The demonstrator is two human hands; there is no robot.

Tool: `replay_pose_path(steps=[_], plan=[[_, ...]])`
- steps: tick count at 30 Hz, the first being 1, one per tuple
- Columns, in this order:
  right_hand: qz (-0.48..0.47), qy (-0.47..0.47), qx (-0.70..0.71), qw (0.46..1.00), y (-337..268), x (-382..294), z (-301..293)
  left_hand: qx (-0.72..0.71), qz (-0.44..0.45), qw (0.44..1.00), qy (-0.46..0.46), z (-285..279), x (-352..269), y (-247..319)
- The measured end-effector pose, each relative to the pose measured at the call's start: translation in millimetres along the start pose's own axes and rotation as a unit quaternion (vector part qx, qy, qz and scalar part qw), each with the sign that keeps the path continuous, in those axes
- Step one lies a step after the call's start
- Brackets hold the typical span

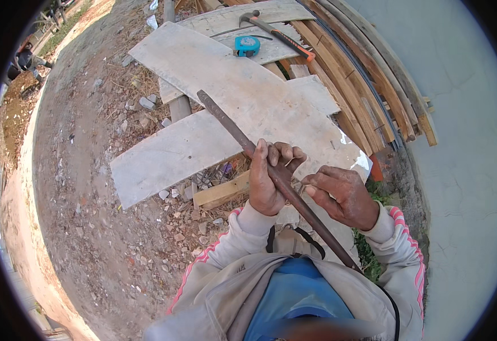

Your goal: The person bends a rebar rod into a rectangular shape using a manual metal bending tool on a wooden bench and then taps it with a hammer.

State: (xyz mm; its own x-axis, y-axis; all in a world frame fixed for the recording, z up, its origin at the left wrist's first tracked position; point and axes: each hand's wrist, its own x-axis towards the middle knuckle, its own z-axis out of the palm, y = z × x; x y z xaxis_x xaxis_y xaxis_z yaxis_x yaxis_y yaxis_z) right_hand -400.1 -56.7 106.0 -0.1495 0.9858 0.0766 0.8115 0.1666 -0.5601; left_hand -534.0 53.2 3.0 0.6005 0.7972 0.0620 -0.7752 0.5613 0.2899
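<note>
My left hand point(270, 179) is wrapped around a long, slim brown bar or pipe point(306, 209), rusty-looking, which slants from over the boards back toward my right side. Just right of the bar, my right hand point(346, 196) has its thumb and fingertips pinched together; whether something small is between them cannot be made out. Beneath the bar's far end lies a long pale board point(206, 59), crossing another pale board point(180, 149). On the boards rest a turquoise tape measure point(247, 46) and a claw hammer point(280, 36) with a black and orange handle.
Long timber lengths point(338, 76), some with nails sticking out, are stacked at the upper right beside a smooth pale grey wall point(457, 128). A short wood block point(223, 189) lies among stony rubble point(103, 204). Another person point(27, 57) is far off at the upper left.
</note>
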Motion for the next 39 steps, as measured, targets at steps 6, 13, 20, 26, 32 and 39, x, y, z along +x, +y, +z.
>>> replay_pose_path(steps=[6, 13, 20, 26, 32, 39], plan=[[0.056, 0.246, -0.208, 0.945, 174, 178, -37, -0.037, 0.024, 0.999, 0.006, -40, 51, 26], [0.219, 0.168, -0.398, 0.875, 277, 316, -17, -0.035, -0.027, 0.998, 0.038, -59, 107, 8], [0.182, 0.176, -0.370, 0.894, 315, 328, -27, -0.005, -0.099, 0.995, 0.010, -75, 130, -1], [0.205, 0.200, 0.003, 0.958, 236, 262, -73, 0.046, -0.114, 0.992, 0.028, -64, 125, 12], [0.209, 0.260, 0.203, 0.921, 116, 20, -88, 0.086, -0.121, 0.987, 0.058, -60, 137, 7], [0.276, 0.218, 0.021, 0.936, 50, -120, -11, 0.153, -0.207, 0.964, 0.057, -42, 180, -18]])
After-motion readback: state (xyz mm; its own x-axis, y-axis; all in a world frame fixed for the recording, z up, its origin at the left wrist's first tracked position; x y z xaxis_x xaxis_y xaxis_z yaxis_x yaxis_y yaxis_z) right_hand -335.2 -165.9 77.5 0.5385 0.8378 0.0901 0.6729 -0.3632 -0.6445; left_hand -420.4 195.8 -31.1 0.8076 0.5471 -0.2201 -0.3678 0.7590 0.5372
